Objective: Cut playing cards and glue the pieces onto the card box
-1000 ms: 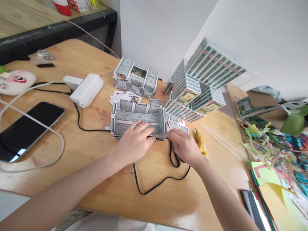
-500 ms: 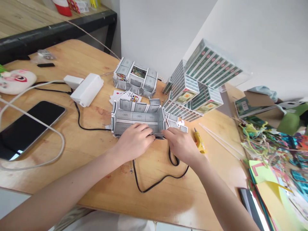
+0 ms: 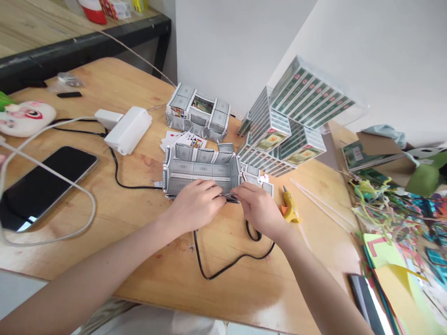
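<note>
An open-topped box made of patterned grey playing cards point(image 3: 199, 171) lies in the middle of the table. My left hand point(image 3: 200, 202) is closed on its near wall, fingers bent over the edge. Beside it, my right hand point(image 3: 258, 204) pinches the near wall close to the right corner. Behind the box stands a second card structure point(image 3: 197, 111) with an opening in its top. Loose playing cards point(image 3: 183, 139) lie between the two. A yellow glue gun point(image 3: 290, 207) rests to the right of my right hand.
Stacked green-and-white card packs point(image 3: 279, 125) rise behind on the right. On the left are a phone point(image 3: 49, 186), a white adapter point(image 3: 128, 130) and white cables. A black cord point(image 3: 226, 267) loops in front. Coloured papers point(image 3: 394, 279) and craft pieces fill the right side.
My right fingertips have shifted slightly left along the near wall, towards my left hand. More of the glue gun shows. At the left edge, a fingertip has appeared by the white cable.
</note>
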Demonstrator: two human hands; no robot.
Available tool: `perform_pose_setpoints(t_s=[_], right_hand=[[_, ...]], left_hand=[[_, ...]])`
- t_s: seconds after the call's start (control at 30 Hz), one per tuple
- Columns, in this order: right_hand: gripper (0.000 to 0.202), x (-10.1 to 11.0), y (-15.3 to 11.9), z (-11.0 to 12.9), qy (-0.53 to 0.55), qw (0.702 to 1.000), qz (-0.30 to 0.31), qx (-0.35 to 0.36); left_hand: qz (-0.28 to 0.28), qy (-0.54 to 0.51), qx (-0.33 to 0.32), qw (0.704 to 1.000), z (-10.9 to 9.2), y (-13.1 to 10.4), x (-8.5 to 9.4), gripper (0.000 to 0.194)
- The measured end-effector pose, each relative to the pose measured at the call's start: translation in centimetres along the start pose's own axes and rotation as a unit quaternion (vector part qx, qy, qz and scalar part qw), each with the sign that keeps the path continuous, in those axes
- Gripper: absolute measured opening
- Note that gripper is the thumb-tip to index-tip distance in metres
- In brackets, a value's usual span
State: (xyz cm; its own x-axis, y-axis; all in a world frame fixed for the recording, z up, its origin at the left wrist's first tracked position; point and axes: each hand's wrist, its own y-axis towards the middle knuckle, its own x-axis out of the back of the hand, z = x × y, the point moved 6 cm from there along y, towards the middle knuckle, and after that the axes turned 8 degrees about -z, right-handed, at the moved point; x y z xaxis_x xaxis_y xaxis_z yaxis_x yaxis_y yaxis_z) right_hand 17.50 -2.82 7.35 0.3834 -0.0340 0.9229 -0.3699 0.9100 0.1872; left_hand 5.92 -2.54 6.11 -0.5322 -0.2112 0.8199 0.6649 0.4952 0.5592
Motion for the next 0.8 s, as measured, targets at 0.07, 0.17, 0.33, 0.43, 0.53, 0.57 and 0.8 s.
perform_pose_setpoints(t_s=[0.07, 0.17, 0.33, 0.43, 0.53, 0.57, 0.8], right_hand=[[0.032, -0.1, -0.1, 0.0, 0.007, 1.000, -0.008, -0.003], [0.031, -0.1, -0.2, 0.0, 0.029, 0.999, -0.026, -0.011], [0.030, -0.1, -0.3, -0.1, 0.042, 0.998, -0.047, -0.011], [0.030, -0.1, -0.3, -0.1, 0.041, 0.998, -0.045, -0.012], [0.030, -0.1, -0.3, -0.1, 0.041, 0.998, -0.036, -0.012], [0.030, -0.1, -0.3, -0.1, 0.041, 0.999, -0.033, -0.011], [0.031, -0.1, -0.6, -0.4, 0.038, 0.998, -0.038, -0.014]], left_hand=[[-0.004, 0.000, -0.001, 1.000, 0.0, 0.0, 0.0, 0.019], [-0.010, 0.000, -0.004, 1.000, 0.1, 0.0, -0.1, 0.019], [-0.027, -0.026, -0.046, 0.998, 0.2, -0.1, 0.1, 0.023], [-0.036, -0.067, -0.024, 0.997, 0.7, 0.0, 0.4, 0.020], [-0.035, -0.108, 0.032, 0.993, 1.4, -0.1, 0.5, 0.017], [-0.038, -0.120, 0.049, 0.991, 1.6, -0.1, 0.5, 0.016], [-0.047, -0.138, 0.061, 0.988, 1.8, -0.2, 0.4, 0.019]])
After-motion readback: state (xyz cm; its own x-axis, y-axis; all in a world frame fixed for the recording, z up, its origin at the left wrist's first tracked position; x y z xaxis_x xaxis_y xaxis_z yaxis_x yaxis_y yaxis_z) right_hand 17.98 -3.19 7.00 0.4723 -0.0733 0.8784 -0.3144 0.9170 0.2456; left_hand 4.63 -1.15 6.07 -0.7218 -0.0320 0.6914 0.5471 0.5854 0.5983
